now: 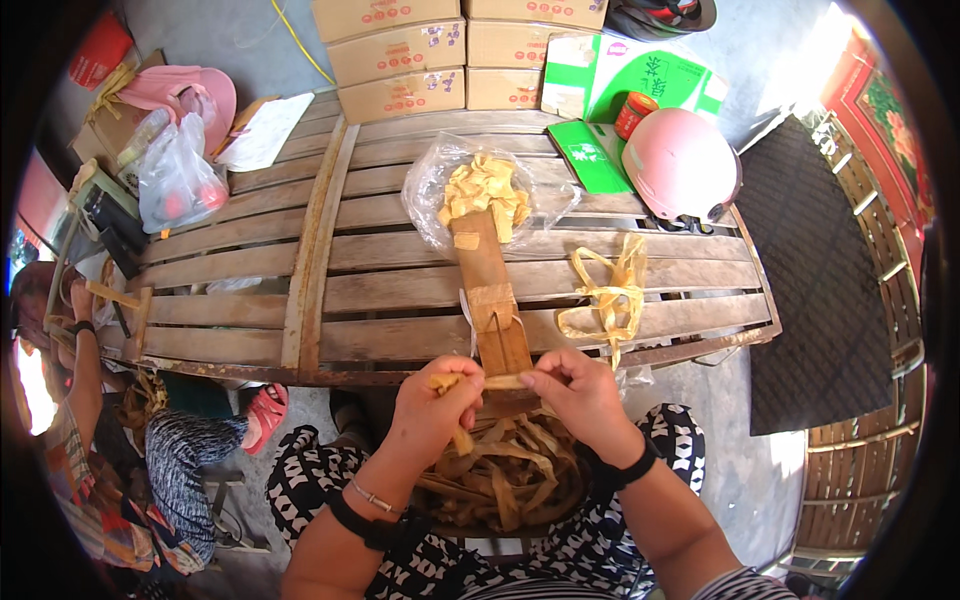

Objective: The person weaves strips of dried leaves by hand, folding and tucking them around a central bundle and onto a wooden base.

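My left hand [432, 408] and my right hand [585, 392] are closed in pinches on a pale yellow, leaf-like strip [505, 382], stretched between them at the table's near edge. The strip's bunched end hangs below my left fingers. Just beyond my hands lies a narrow wooden board [484, 262] with a slot at its near end and a band wrapped around it. At its far end, a heap of folded yellow pieces [487, 192] sits on a clear plastic bag [425, 208]. Below my hands, a container of loose brownish-yellow strips [505, 475] rests at my lap; its rim is mostly hidden.
The slatted wooden table [390, 275] holds a crumpled yellow plastic bag [618, 295], pink helmet [680, 165], red can [635, 115] and white plastic bag [180, 180]. Cardboard boxes [400, 60] are stacked behind. Another person's arm [85, 370] is at the left.
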Demonstrator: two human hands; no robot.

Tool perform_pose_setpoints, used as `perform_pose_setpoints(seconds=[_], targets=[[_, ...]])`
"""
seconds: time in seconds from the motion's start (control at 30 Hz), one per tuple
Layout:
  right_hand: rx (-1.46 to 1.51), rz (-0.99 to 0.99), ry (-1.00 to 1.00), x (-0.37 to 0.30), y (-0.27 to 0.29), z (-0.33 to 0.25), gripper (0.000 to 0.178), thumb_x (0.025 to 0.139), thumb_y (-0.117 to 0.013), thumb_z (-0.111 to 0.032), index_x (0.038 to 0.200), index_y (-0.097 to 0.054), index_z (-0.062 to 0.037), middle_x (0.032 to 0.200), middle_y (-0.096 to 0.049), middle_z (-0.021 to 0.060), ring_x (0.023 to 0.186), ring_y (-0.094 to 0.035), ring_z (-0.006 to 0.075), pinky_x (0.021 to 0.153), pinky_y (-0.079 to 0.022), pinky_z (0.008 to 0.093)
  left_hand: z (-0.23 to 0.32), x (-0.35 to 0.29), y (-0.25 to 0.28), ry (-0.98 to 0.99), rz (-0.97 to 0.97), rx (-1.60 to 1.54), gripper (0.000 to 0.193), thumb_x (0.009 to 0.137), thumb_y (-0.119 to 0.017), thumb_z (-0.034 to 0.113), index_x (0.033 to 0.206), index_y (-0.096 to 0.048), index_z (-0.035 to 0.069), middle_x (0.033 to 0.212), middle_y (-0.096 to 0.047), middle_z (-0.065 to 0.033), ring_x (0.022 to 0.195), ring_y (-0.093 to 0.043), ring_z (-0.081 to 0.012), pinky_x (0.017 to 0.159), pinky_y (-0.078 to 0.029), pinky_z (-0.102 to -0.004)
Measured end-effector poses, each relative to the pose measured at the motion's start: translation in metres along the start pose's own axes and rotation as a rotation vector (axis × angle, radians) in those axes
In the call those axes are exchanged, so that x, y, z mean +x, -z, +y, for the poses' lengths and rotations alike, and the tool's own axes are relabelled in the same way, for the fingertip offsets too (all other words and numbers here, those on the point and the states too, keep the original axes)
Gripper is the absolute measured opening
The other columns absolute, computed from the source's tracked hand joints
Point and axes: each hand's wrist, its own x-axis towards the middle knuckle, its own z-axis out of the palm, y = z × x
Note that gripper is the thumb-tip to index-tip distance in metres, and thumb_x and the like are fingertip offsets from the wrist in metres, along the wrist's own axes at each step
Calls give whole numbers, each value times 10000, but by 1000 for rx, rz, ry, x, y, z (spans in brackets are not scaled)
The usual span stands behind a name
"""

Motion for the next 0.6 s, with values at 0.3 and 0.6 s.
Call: perform_pose_setpoints(seconds=[0.3,0.6], targets=[[-219,445,325,25,7,14,212,804,-794,-146,831,-606,-52,689,-629,24,578,-565,120,557,-458,260,-27,25,14,-116,240,239,219,943,-645,204,877,-602,0,761,-619,-49,617,-552,-99,568,-459,-248],[734,401,1066,-63,49,-157,164,874,-653,-48,794,-513,-80,813,-569,28,560,-478,94,476,-359,220,5,9,24,-280,101,187,205,982,-552,144,1086,-649,-3,825,-649,-45,738,-601,-106,676,-490,-257]])
